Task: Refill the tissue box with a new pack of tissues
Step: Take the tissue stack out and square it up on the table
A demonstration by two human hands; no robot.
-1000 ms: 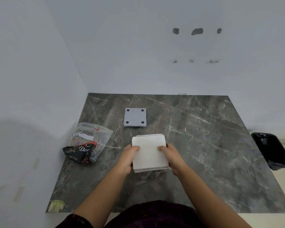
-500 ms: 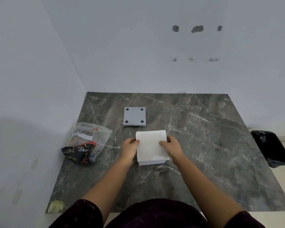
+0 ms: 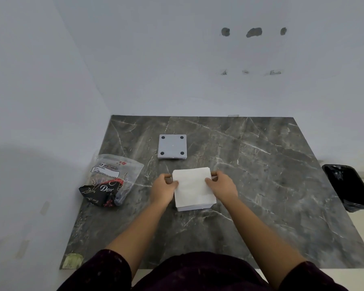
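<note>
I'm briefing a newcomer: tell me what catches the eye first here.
Two hands, left hand and right hand, grip a white tissue stack sitting in a box at the middle of the dark marble table. A grey square lid lies behind it, an emptied wrapper to its left.

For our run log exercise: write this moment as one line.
left hand + right hand: grip tissue stack | stack: in box | lid: off

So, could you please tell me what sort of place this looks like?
Probably a bare room at home or a small recording corner, though I can't be sure: a marble-patterned table pushed into a corner of plain white walls with patched holes, and a black bin on the floor.
</note>
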